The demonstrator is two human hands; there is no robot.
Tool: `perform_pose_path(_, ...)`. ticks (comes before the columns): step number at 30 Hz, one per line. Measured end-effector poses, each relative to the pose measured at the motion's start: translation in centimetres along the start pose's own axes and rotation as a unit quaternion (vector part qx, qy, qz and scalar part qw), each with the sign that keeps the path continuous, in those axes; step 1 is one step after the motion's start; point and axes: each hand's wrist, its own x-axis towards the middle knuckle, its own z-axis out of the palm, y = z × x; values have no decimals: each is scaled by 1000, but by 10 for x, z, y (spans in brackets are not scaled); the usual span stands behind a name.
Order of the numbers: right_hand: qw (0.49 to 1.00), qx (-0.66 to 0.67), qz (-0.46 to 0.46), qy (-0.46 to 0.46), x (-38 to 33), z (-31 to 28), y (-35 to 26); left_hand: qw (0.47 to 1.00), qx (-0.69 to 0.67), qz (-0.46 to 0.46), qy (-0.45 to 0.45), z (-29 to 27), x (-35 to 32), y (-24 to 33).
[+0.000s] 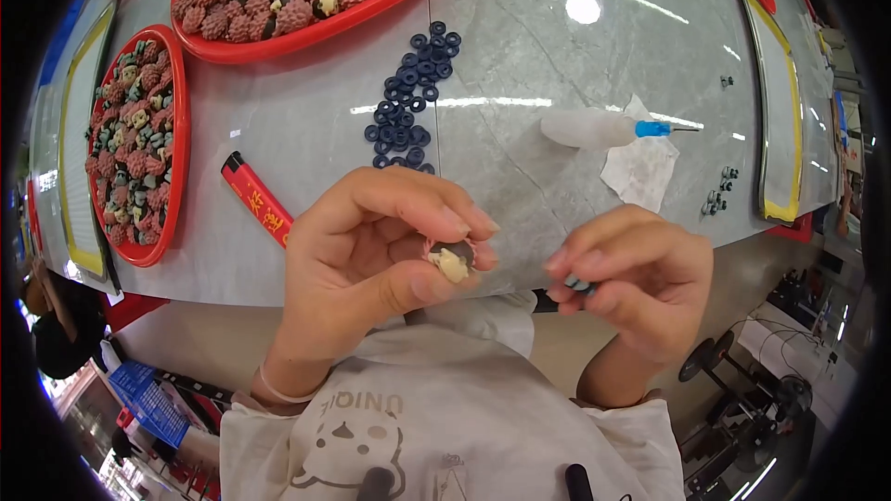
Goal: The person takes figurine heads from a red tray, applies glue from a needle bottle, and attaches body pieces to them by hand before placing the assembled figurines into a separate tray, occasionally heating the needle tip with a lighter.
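Closest of all was the pale shirt (464, 390), a cartoon animal face printed on it, and just beyond came both hands at the near edge of the counter (520, 46)! Left hand (339, 260) first: its grip pinched a rosy, dark-centred piece (452, 263) between thumb and fingertips, cream-coloured detail facing up. Over to the right hand (654, 278), its grip pressing a small dark piece (578, 286) with pale bands, well apart from the left. Past the left knuckles, a red stick (255, 197) with a black end lay at a slant. Beyond the right, a white squeeze bottle (587, 129) lay on its side, blue-based needle (652, 129) over white paper (640, 176). Navy rings (426, 67) clustered mid-counter; leftward sat a red tray (180, 139) of pink and grey pieces, and farther off, a larger red tray (278, 48), heaped with pink!
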Motion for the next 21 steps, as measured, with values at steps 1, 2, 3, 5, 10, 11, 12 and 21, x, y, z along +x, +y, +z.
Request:
perform_pose_path(1, 1000, 1, 1, 0, 4, 5, 2, 1000, 5, -2, 2, 0, 0, -1)
perform_pose_path(2, 1000, -16, -18, 7, 7, 9, 4, 1000, 10, -3, 4, 0, 1, -1)
perform_pose_path(3, 999, -33, -37, 14, 9, 13, 4, 1000, 15, -4, 5, 0, 1, -1)
perform_pose_path(5, 999, -6, -11, 32, 15, 23, 0, 1000, 24, -4, 9, 0, 0, 0)
perform_pose_path(10, 997, -62, 1, 55, 20, 28, -8, 999, 43, -5, 22, -4, 0, -5)
perform_pose_path(11, 990, -119, -65, 45, 22, 27, -5, 999, 47, -5, 24, -4, 0, -5)
perform_pose_path(12, 975, -176, -130, 35, 23, 27, -4, 998, 50, -7, 27, -5, 0, -6)
perform_pose_path(21, 977, -164, -110, 77, 22, 38, 3, 995, 88, -19, 42, -4, 0, -5)
